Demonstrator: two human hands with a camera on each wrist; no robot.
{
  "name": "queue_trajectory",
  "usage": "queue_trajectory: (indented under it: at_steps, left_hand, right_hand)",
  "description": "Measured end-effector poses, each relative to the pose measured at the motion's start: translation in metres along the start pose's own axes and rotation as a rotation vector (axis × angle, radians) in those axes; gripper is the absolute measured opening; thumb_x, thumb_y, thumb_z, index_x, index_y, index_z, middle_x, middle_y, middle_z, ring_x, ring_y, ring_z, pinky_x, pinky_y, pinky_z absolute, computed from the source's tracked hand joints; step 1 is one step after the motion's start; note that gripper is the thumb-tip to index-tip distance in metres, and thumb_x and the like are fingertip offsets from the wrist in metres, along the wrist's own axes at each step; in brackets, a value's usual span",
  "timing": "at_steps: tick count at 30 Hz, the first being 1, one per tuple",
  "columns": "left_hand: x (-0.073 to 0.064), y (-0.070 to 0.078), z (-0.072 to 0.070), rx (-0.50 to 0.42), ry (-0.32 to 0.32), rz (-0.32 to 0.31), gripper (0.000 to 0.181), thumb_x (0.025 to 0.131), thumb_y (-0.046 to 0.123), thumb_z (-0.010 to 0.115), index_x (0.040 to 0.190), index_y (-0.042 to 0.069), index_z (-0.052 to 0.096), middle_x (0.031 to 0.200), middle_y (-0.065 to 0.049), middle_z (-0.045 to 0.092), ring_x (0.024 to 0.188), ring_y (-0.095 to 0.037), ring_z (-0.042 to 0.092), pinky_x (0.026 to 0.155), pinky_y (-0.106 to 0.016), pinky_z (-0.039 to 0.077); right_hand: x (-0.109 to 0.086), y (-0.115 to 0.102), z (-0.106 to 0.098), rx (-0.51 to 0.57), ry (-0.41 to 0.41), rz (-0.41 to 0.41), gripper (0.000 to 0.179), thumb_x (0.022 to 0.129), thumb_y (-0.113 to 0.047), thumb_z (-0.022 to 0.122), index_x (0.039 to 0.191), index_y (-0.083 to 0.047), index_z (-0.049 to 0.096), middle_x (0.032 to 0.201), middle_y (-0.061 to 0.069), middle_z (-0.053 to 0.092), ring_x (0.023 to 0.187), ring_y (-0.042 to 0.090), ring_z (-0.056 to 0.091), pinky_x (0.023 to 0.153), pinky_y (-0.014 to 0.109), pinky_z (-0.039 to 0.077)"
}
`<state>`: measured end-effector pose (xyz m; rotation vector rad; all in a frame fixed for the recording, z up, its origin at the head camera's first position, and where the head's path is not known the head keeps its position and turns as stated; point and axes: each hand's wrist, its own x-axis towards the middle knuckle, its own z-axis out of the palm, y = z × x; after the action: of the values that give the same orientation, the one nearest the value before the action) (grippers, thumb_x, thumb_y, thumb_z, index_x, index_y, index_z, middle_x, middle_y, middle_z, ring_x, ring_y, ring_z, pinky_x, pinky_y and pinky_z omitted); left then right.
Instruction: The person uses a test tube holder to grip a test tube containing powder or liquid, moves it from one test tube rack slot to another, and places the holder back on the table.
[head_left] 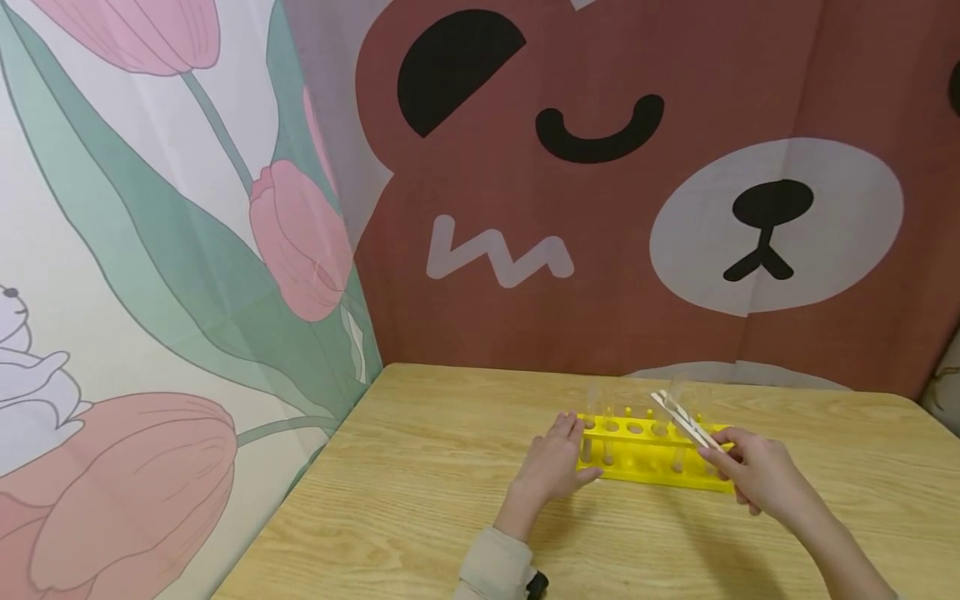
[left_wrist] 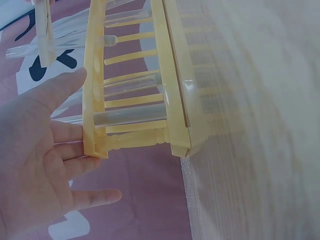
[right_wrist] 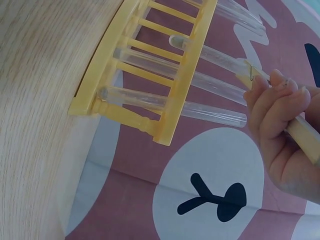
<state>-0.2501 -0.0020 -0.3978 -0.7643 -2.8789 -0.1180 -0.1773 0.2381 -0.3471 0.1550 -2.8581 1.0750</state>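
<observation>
A yellow test tube rack stands on the table with several clear test tubes in it. At its left end my left hand holds the top rail, thumb and fingers around the corner and the little finger held out straight. My right hand grips a wooden test tube clamp over the right half. In the right wrist view, the clamp's end meets the upper part of one tube. That tube's rounded bottom pokes just below the top rail, higher than its neighbouring tube, which reaches the base.
The rack stands on a wood-grain table. Behind it hangs a brown curtain printed with a bear face, and at left a curtain printed with tulips. Short yellow pegs line the rack's back.
</observation>
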Motion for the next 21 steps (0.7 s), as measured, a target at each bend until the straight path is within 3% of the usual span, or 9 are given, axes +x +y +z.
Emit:
queue_trajectory:
  at_steps: [21]
  left_hand:
    - [-0.0002, -0.001, 0.0004, 0.031, 0.014, 0.018, 0.073, 0.084, 0.055, 0.049, 0.138, 0.009, 0.034, 0.142, -0.003, 0.03, 0.131, -0.015, 0.022, 0.091, -0.037, 0.039]
  right_hand:
    - [0.0014, 0.0011, -0.0005, 0.004, -0.02, 0.002, 0.044, 0.09, -0.039, 0.051, 0.098, 0.005, 0.053, 0.059, 0.002, 0.047, 0.039, 0.014, 0.043, 0.035, 0.028, 0.041]
